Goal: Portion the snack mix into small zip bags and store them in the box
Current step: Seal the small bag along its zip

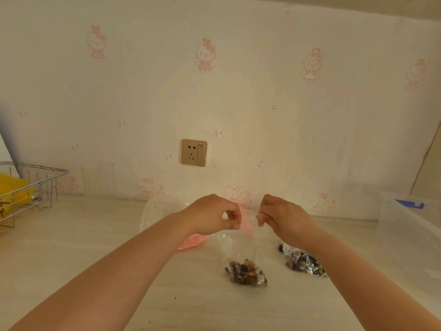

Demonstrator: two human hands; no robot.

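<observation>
A small clear zip bag [241, 249] hangs upright over the counter, with brown snack mix [245, 272] gathered in its bottom. My left hand [212, 215] pinches the bag's top edge at its left end. My right hand [284, 217] pinches the same top edge at its right end. A second filled bag [304, 261] lies flat on the counter under my right forearm. A clear plastic box [410, 232] with a blue mark stands at the right edge. A large clear bag [157, 211] lies behind my left hand, partly hidden.
A pink sheet or packet [191, 242] lies under my left wrist. A wire rack [28, 189] holding something yellow stands at the far left. A wall socket [193, 152] sits above the counter. Crumbs dot the pale counter [71, 235].
</observation>
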